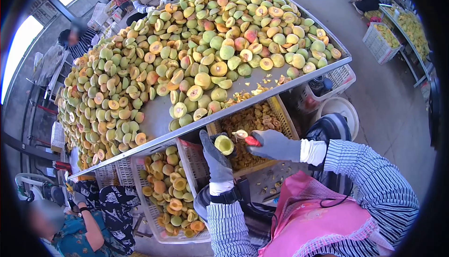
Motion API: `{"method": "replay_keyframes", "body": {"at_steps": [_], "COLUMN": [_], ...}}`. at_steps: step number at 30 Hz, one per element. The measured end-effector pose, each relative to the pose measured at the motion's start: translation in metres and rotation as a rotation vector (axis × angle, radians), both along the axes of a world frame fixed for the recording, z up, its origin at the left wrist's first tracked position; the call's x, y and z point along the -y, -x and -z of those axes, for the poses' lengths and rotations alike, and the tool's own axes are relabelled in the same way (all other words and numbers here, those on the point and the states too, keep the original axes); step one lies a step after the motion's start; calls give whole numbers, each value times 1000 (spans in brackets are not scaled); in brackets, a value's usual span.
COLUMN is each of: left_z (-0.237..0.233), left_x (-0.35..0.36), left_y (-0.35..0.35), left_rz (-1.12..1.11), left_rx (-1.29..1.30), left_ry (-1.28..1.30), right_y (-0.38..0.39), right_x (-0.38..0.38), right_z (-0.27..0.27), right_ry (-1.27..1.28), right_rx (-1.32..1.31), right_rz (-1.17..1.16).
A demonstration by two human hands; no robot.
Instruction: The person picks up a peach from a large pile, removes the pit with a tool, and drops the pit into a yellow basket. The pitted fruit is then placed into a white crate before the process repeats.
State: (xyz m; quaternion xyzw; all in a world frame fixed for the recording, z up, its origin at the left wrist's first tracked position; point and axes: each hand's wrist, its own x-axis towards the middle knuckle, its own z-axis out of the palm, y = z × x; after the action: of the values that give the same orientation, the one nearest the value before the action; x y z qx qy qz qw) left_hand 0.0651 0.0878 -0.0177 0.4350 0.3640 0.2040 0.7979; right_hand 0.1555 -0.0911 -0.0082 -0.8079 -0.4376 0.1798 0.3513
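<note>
My left hand (216,162), in a grey glove, is closed around a peach half (224,145) whose hollow, pale green inside faces up. In my gloved right hand (277,144) is a pitting knife with a red handle (253,141). A piece of pit and flesh (241,134) sits at the tool's tip, just right of the peach half; the blade itself is hidden. Both hands are above a yellow crate (291,122) holding brown pits and scraps. Beyond them a large heap of halved peaches (201,46) covers a metal table.
The metal table's raised edge (262,99) runs diagonally past my hands. At lower left, a white crate (140,182) holds hollowed peach halves. A white bucket (348,112) and a white crate (343,77) stand to the right. A co-worker (79,224) sits at left; other people work farther back.
</note>
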Motion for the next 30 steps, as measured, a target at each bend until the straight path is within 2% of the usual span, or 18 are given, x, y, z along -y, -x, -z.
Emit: {"method": "replay_keyframes", "body": {"at_steps": [5, 8, 9, 11, 13, 16, 18, 20, 21, 22, 24, 26, 29, 30], "left_z": [-26, 2, -1, -1, 2, 3, 0, -21, -25, -26, -27, -31, -28, -24], "left_x": [17, 10, 10, 5, 4, 2, 2, 4, 5, 3, 0, -4, 0, 3], "left_y": [5, 6, 8, 14, 17, 20, 23, 31, 31, 31, 35, 38, 35, 31], "left_rz": [-66, -123, -128, -146, -166, -169, -174, 26, -4, -12, -64, -41, -73, -123], "left_rx": [1, 96, 73, 74, 70, 58, 58, 17, 12, 18, 73, 106, 3, 20], "left_ry": [4, 14, 39, 72, 116, 37, 46, 59, 39, 42, -4, 6, 28, -20], "right_y": [20, 21, 22, 27, 24, 23, 22, 12, 6, 2, 0, 7, 27, 34], "right_x": [-22, -29, -30, -28, -27, -31, -34, -31, -29, -27, -16, -7, -6, -11], "right_z": [-23, -16, -15, -12, -11, -16, -24, -2, 12, 20, 41, 57, 27, 13], "right_ry": [183, 239, 236, 62, 76, 80, 304, 363, 420, 422, 303, 356, 118, 122], "right_rx": [181, 283, 292, 326, 306, 274, 268, 243, 222, 230, 214, 182, 152, 143], "right_rz": [60, 57, 54, 140, 132, 110, 50, 96, 139, 131, 272, 259, 232, 243]}}
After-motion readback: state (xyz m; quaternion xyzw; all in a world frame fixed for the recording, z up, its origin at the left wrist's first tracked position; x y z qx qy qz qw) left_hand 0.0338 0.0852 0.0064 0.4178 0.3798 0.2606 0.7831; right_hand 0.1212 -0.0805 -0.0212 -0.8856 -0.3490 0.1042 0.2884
